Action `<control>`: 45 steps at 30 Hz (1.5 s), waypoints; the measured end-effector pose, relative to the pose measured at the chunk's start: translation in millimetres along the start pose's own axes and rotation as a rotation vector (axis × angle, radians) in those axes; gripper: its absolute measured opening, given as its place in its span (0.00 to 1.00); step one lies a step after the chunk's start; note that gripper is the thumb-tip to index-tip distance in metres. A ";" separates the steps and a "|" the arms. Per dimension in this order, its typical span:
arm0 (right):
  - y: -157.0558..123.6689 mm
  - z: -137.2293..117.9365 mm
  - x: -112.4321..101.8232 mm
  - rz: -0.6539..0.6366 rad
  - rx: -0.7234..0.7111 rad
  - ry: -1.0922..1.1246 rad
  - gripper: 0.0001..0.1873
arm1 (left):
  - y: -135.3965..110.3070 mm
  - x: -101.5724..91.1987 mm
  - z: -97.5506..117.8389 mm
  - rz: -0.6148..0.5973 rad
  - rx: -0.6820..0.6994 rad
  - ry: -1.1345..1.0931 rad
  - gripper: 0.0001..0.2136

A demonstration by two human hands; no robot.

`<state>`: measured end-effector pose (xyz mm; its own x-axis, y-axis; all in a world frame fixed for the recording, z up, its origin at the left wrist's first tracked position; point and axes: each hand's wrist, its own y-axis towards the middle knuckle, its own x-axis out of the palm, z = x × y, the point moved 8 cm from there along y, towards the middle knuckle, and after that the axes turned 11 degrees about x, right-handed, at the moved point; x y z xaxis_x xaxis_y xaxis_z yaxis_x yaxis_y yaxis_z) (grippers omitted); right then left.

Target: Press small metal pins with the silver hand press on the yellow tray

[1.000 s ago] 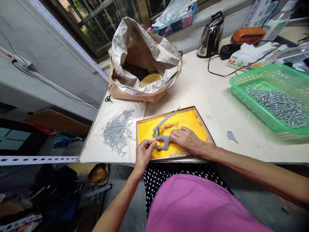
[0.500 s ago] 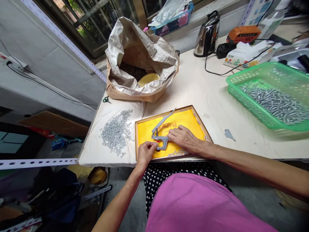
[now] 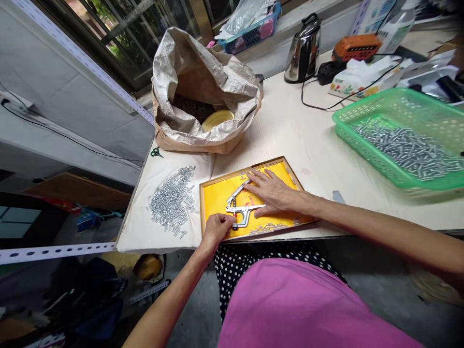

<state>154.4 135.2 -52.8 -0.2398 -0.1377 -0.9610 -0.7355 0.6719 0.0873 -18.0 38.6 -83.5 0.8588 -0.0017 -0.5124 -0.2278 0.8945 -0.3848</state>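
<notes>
A shallow wooden tray [image 3: 206, 183] with a yellow liner lies at the table's near edge. On it sits a small grey metal hand press [image 3: 242, 210] with a long lever. My left hand [image 3: 216, 228] is closed in a pinch at the tool's jaw, holding something too small to name. My right hand [image 3: 270, 190] lies flat, fingers stretched, over the tool's lever and pressing it down. A heap of small silver metal pieces [image 3: 170, 202] rests on a white cloth [image 3: 145, 232] left of the tray.
A crumpled paper sack [image 3: 203, 87] with dark bits and a yellow bowl stands behind the tray. A green basket [image 3: 348, 121] of silver pieces sits at right. A kettle [image 3: 303, 48], cables, a tissue box and small scissors [image 3: 156, 152] lie farther back.
My right hand moved from the tool's body up onto its lever and flattened; the lever has come down from its raised slant. My left hand stayed pinched at the jaw.
</notes>
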 end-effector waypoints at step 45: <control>-18.4 -12.7 3.2 -0.024 0.130 -0.016 0.08 | 10.9 54.7 91.3 -0.150 0.900 0.731 0.10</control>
<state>159.2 113.2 -54.2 -0.2122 -0.1434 -0.9667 -0.6521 0.7575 0.0308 68.4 89.0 -45.6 0.3140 -0.1290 -0.9406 0.5126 0.8570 0.0535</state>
